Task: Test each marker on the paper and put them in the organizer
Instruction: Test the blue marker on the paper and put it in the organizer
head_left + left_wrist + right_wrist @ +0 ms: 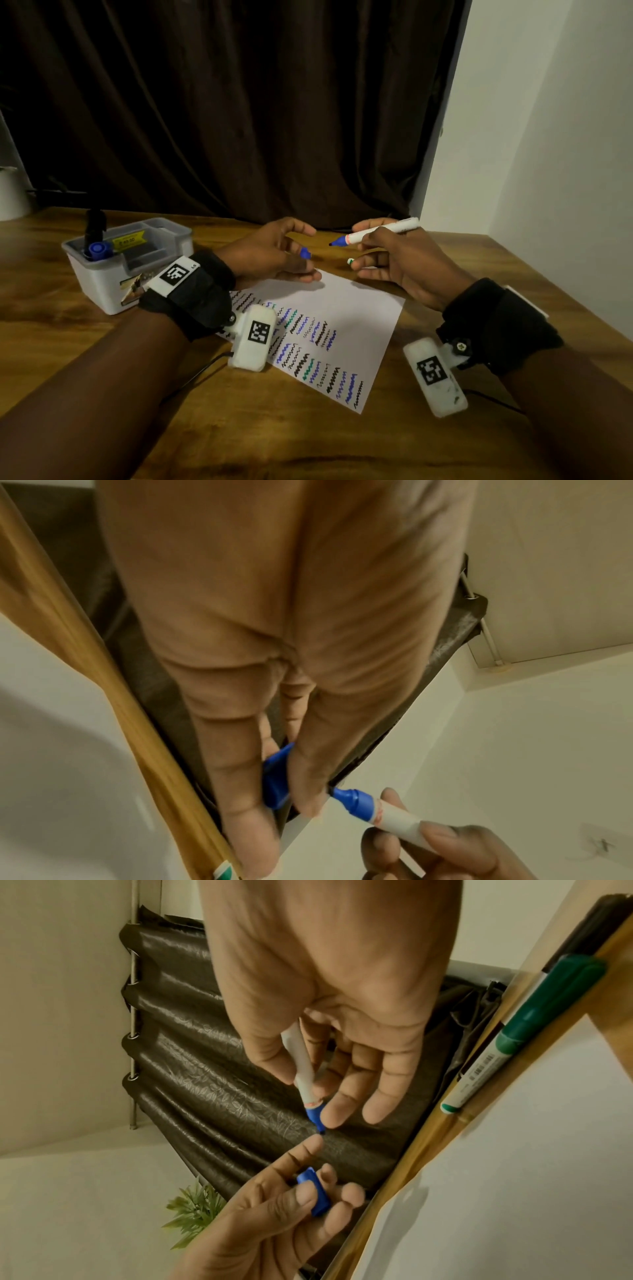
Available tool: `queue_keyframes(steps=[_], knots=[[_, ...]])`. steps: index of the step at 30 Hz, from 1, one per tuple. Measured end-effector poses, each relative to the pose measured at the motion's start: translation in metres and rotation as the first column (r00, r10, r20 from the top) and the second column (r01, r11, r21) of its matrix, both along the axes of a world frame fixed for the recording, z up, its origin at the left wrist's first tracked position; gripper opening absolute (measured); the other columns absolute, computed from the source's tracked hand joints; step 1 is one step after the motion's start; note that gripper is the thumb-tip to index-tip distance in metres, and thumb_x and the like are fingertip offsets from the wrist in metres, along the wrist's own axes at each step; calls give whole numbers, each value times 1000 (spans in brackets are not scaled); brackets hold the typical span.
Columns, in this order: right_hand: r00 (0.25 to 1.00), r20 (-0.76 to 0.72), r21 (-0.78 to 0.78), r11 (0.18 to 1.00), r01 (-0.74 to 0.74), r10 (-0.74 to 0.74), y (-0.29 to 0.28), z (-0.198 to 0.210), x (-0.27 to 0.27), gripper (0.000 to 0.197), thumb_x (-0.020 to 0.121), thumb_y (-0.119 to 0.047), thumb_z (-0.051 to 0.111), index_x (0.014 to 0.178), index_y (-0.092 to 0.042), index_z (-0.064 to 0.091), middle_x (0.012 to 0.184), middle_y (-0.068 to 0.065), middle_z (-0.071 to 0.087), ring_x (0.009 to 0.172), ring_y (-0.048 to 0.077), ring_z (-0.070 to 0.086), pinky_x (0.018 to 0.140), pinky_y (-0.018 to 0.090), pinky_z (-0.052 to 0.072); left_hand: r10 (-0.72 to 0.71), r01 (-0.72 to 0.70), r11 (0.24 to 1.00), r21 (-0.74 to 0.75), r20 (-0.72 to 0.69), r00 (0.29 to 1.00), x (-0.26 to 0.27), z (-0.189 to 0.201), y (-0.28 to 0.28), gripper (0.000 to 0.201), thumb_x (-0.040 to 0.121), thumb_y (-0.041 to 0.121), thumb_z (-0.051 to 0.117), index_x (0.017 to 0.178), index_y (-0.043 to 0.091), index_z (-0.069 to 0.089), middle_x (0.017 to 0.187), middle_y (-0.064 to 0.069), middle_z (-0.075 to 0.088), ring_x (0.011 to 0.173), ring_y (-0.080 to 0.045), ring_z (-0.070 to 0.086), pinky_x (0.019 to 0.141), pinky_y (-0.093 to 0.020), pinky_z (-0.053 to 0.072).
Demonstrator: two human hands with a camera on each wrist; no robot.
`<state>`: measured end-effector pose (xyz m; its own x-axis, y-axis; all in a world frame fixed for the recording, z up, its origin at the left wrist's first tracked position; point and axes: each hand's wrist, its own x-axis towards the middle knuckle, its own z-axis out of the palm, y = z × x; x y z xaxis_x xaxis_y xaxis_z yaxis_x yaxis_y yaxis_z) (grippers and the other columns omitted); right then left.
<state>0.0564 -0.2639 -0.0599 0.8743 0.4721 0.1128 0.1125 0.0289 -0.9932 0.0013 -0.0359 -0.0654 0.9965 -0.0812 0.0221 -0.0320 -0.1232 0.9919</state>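
The right hand (397,253) grips the uncapped blue marker (373,234) by its white barrel, tip pointing left above the far edge of the paper (359,308). The left hand (274,255) pinches the blue cap (305,253), just apart from the tip. Whether a stroke or recapping comes next cannot be told; either way, a steady barrel and a straight-aligned cap should serve. The organizer (102,281) stands left, holding markers. Its yellow sticker (129,241) is illegible; wrist tags show only coded squares.
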Motion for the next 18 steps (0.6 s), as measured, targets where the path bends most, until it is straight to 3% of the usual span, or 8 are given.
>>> queue_keyframes(steps=[2,7,13,18], knots=[[999,33,-6,1000,15,-15,1,0,-1,18,103,-16,56,108,-14,74,89,9,71,80,25,73,88,44,60,-5,5,1000,17,32,999,-1,3,-1,57,81,-16,70,129,11,52,83,-12,72,94,-41,73,83,-46,62],[995,78,3,998,66,-66,2,2,0,16,104,-20,57,104,-15,72,78,6,74,81,27,74,91,50,61,5,-23,990,138,127,992,-2,8,-1,53,75,-4,79,122,9,60,87,-11,76,77,-24,75,66,-33,61],[995,84,-11,998,54,-53,1,0,-1,11,101,-19,62,104,-14,72,84,10,77,80,26,76,90,49,63,-25,5,988,151,132,991,0,6,-1,51,76,-6,79,121,10,61,83,-7,75,78,-23,74,68,-33,62],[995,92,-44,998,-36,40,1,-1,-5,11,98,-16,67,107,-15,72,93,13,80,82,24,76,87,45,62,-59,38,992,124,173,983,-1,5,-4,52,75,-7,78,122,8,61,85,-7,74,77,-23,73,69,-34,63]])
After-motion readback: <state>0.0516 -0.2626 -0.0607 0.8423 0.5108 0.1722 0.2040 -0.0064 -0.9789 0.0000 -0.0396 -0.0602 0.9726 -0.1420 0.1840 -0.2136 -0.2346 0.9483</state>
